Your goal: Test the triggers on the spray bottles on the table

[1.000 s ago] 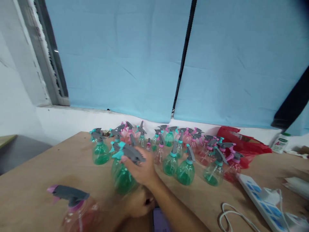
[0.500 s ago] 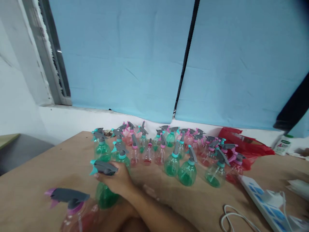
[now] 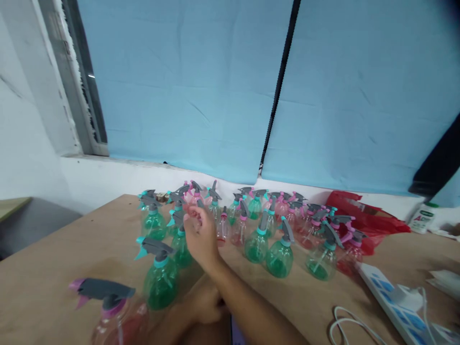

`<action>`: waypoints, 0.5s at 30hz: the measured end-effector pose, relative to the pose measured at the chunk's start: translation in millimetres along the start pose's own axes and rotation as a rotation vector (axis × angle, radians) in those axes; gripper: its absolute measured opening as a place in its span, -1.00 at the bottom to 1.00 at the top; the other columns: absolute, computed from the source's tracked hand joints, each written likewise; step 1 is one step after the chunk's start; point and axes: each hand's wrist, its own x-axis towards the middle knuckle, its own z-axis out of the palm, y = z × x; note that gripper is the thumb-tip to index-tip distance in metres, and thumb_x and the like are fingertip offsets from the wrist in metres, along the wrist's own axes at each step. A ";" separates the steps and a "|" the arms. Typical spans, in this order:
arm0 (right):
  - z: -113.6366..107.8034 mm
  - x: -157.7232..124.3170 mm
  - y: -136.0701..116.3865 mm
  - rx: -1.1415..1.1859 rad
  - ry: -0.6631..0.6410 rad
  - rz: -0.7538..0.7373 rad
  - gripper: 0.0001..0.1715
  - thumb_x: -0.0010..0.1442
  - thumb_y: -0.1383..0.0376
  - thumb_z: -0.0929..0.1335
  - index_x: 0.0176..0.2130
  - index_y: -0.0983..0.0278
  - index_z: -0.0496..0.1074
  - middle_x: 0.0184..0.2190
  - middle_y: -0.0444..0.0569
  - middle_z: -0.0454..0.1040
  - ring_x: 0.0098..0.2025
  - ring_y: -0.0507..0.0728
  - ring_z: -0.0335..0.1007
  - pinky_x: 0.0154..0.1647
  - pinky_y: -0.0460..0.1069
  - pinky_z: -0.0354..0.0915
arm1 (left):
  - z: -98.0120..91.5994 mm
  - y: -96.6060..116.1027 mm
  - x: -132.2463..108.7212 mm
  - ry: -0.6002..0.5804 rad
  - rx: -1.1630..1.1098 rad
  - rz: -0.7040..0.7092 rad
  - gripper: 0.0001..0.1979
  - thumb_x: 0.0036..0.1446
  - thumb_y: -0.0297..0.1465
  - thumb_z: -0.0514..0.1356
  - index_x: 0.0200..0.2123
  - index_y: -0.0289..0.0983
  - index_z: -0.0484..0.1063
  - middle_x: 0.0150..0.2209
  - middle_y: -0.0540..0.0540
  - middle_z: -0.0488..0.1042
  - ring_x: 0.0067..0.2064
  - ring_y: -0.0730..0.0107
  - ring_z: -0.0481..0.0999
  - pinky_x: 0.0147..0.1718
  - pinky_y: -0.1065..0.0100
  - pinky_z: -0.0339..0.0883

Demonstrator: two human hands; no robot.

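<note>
My right hand reaches over the front bottles, its thumb and curled fingers apart, in front of a pink-collared spray bottle it mostly hides. Beside it on the left is a green spray bottle with a grey and turquoise trigger head. Nearer stands another green spray bottle, upright with liquid low inside. A pink spray bottle is at the front left, cut by the bottom edge. Below my right forearm, my left hand is blurred, with fingers curled. What it holds, if anything, is hidden.
Several more green and pink spray bottles stand in rows toward the wall. A red plastic bag lies behind them on the right. At the right are a white power strip, a white cable and a white bottle.
My right hand has let go of the near green spray bottle, which now stands on the table. It has moved up and right toward the pink-collared bottle. My left hand has come into clearer view.
</note>
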 end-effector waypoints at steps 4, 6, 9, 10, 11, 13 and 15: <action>0.3 12.0 20.5 -0.305 -0.260 0.073 -0.78 0.26 0.28 0.43 -0.07 0.24 0.55 -0.17 0.05 0.59 -0.10 0.22 0.50 -0.05 0.05 0.32 | 0.8 -0.5 -0.7 0.041 -0.032 0.012 -0.73 0.14 -0.47 0.23 -0.07 -0.20 0.53 -0.07 -0.10 0.63 -0.03 0.10 0.57 0.04 0.19 0.44; -0.6 10.2 25.1 -0.401 -0.337 0.076 -0.93 0.28 0.32 0.41 -0.21 0.24 0.54 -0.31 -0.01 0.57 -0.23 0.18 0.46 -0.16 0.02 0.28 | 1.7 -1.9 0.9 0.025 -0.006 -0.003 -0.74 0.12 -0.47 0.21 -0.09 -0.20 0.52 -0.06 -0.10 0.63 -0.05 0.11 0.57 0.03 0.19 0.43; -7.4 6.7 22.0 -0.422 -0.337 0.083 -0.87 0.29 0.30 0.39 -0.34 0.23 0.48 -0.46 -0.12 0.47 -0.39 0.11 0.35 -0.31 -0.04 0.18 | 3.2 -4.0 3.0 -0.022 0.036 -0.015 -0.78 0.11 -0.48 0.20 -0.15 -0.21 0.52 -0.11 -0.09 0.64 -0.13 0.19 0.56 -0.06 0.28 0.43; -11.9 6.5 19.2 -0.401 -0.312 0.080 -0.84 0.29 0.28 0.38 -0.36 0.23 0.47 -0.49 -0.15 0.43 -0.42 0.09 0.31 -0.35 -0.05 0.15 | 3.5 -4.4 3.6 -0.046 0.057 -0.016 -0.82 0.12 -0.48 0.19 -0.20 -0.22 0.52 -0.16 -0.08 0.64 -0.17 0.23 0.56 -0.12 0.32 0.42; -17.7 6.8 16.2 -0.376 -0.282 0.072 -0.81 0.30 0.26 0.37 -0.37 0.22 0.46 -0.52 -0.17 0.41 -0.44 0.08 0.29 -0.38 -0.06 0.13 | 3.5 -4.5 4.2 -0.073 0.085 -0.018 -0.88 0.12 -0.49 0.19 -0.29 -0.22 0.50 -0.25 -0.07 0.64 -0.24 0.27 0.55 -0.20 0.36 0.39; -32.9 8.9 10.9 -0.320 -0.217 0.044 -0.79 0.33 0.21 0.34 -0.33 0.22 0.48 -0.51 -0.17 0.41 -0.44 0.08 0.31 -0.39 -0.07 0.14 | 2.9 -4.3 5.2 -0.122 0.157 -0.036 -0.86 0.13 -0.50 0.18 -0.48 -0.23 0.41 -0.45 -0.02 0.56 -0.41 0.36 0.47 -0.38 0.38 0.25; -51.3 11.6 8.9 -0.253 -0.170 0.029 -0.78 0.36 0.17 0.32 -0.21 0.22 0.50 -0.41 -0.13 0.50 -0.37 0.11 0.40 -0.33 -0.06 0.21 | 1.5 -3.6 6.2 -0.142 0.220 -0.044 -0.73 0.14 -0.50 0.18 -0.59 -0.25 0.28 -0.57 0.01 0.45 -0.51 0.43 0.38 -0.47 0.34 0.08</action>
